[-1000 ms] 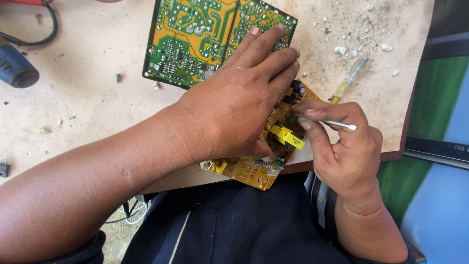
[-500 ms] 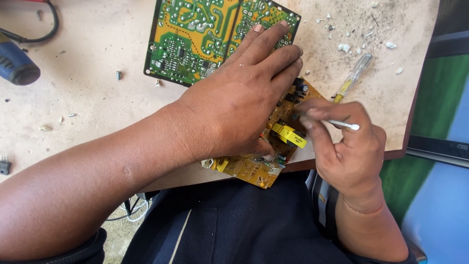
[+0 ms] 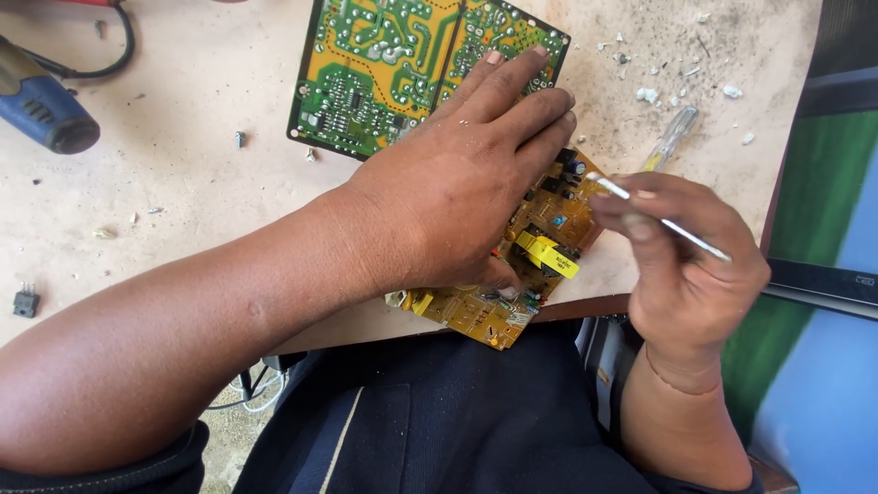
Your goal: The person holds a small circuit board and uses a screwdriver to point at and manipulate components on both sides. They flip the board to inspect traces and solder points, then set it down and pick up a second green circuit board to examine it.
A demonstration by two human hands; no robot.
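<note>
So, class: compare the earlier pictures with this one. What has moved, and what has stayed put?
The right hand has lifted its thin metal tool off the yellow circuit board, tip now raised and clear of it. The left hand stays pressed flat on that board. The green board and screwdriver lie unmoved.

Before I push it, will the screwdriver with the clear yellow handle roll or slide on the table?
The screwdriver looks round and slim, so it would probably roll sideways. It lies free on the table, and the grit around it may slow sliding. It seems light and stiff.
</note>
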